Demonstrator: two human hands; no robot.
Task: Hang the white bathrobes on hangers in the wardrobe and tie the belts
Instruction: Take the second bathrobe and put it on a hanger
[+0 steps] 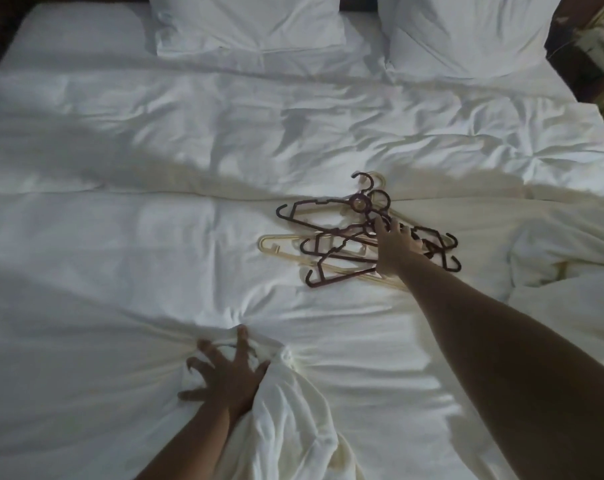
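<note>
One big bed (pixel 127 161) took up pretty much the whole view, covered in a rumpled white duvet, with two white pillows (pixel 248 22) up at 12 o'clock. Dark furniture of some kind showed at the 2 o'clock corner, too blurry to name.

At about 6 o'clock a bunched-up piece of white cloth, probably one of the bathrobes (pixel 293 420), trailed off the near edge of the bed. Hard to say for sure where the robe ended and the duvet began, since it was all white. More crumpled white fabric (pixel 556 251) sat over at 3 o'clock.

The left hand (pixel 224 375) was planted on top of that cloth at 6 o'clock, fingers (pixel 242 337) spread wide and bent, digging into the fabric so it puckered around them.

The right hand (pixel 395 245) reached out just right of centre, toward 2 o'clock, landing on a messy pile of hangers (pixel 331 244): several dark ones tangled over a couple of cream ones. Its fingers (pixel 380 225) were curled down onto the dark hangers, touching them, but I couldn't tell whether they actually closed around one.
</note>
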